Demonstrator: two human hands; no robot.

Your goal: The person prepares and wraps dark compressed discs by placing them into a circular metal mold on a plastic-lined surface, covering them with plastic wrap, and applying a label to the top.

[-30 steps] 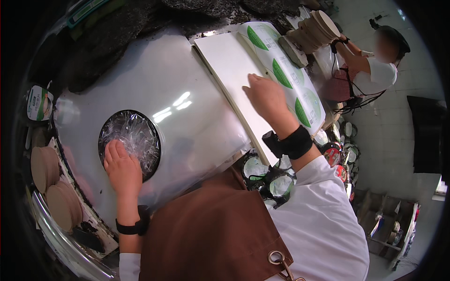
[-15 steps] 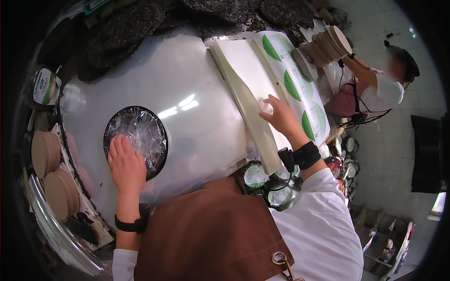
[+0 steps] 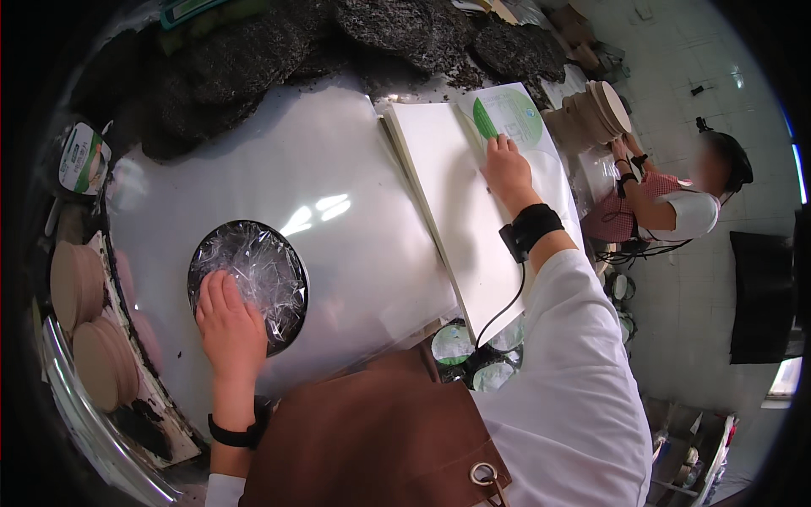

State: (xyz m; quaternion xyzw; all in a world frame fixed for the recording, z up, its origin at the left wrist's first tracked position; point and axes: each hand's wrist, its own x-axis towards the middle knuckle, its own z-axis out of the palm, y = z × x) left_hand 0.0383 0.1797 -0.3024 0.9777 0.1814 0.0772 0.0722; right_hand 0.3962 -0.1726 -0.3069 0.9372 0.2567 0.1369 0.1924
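My left hand rests flat on a round dark disc covered with crinkled clear plastic wrap, its fingers stretched out together. The disc lies on the smooth pale work surface. To the right, the fingers of my right hand are bent and appear closed on the edge of a label sheet with green-and-white round labels. Only its far part shows printing; the rest shows white or is hidden by my arm. Below that hand lies a stack of cream-white sheets.
Several dark, rough round cakes line the far edge. Stacks of beige discs stand on the left, and another stack at the far right. Wrapped round packs sit below the surface's near edge. A co-worker is on the right.
My right hand has moved from hovering over the sheets to the label sheet's edge. Fewer green labels show. My left hand stays on the wrapped disc; the view has shifted slightly.
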